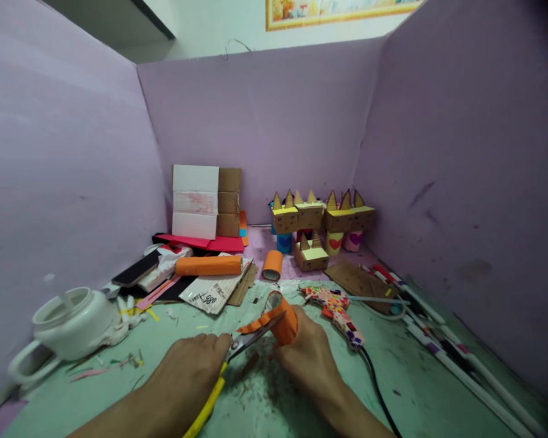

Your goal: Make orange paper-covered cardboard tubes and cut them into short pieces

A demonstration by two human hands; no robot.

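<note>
Scissors with yellow handles (205, 406) are in my left hand (189, 368), its fingers closed round them. The parted blades meet the rim of an orange paper-covered tube (287, 328), where a notched orange strip (259, 320) sticks out to the left. My right hand (308, 350) grips this tube from the right, with the fingers wrapped round it. Just behind, a shorter orange tube (273, 266) stands on the table. A long orange roll (209, 265) lies behind my left hand.
A patterned glue gun (335, 310) with a black cord lies right of my right hand. A white teapot (70, 322) stands at the left. Cardboard cat heads (310, 216) and a folded box (195, 201) are at the back. Rolled sticks (461, 362) line the right side.
</note>
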